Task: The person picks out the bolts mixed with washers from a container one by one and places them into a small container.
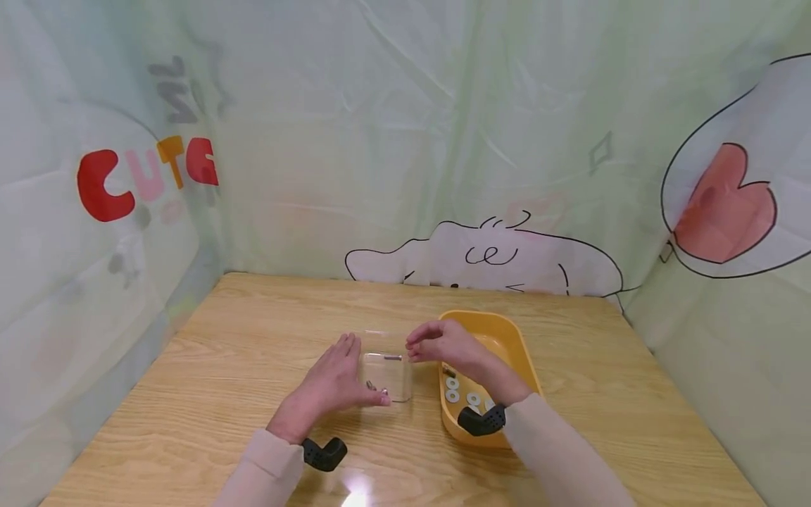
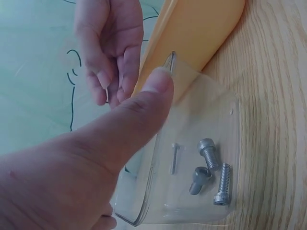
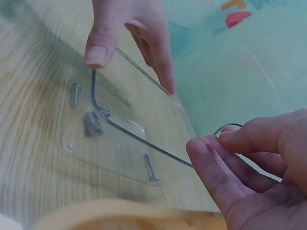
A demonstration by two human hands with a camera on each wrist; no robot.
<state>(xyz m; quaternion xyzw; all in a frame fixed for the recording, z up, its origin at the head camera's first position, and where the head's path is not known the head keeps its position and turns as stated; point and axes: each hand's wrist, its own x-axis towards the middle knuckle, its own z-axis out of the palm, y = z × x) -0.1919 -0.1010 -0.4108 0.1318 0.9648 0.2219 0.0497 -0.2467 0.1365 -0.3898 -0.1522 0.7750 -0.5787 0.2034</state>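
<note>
A clear plastic box (image 1: 395, 380) stands on the table with several metal socket-head bolts (image 2: 207, 151) lying loose in it. My left hand (image 1: 338, 380) holds the box at its left side, the thumb on the near rim and the fingers along the far part of the side. Just above the box's right rim is my right hand (image 1: 453, 345), thumb and fingertips brought together. Between those tips a small thin pale piece (image 2: 107, 94) shows in the left wrist view; its kind is too small to tell.
An orange-yellow tray (image 1: 522, 345) stands right of the box, under the right forearm. Several pale washers (image 1: 453, 396) and a small metal part (image 1: 448, 371) lie in it. Wooden table (image 1: 253, 338) surrounds both containers; a printed curtain (image 1: 317, 141) hangs behind and at both sides.
</note>
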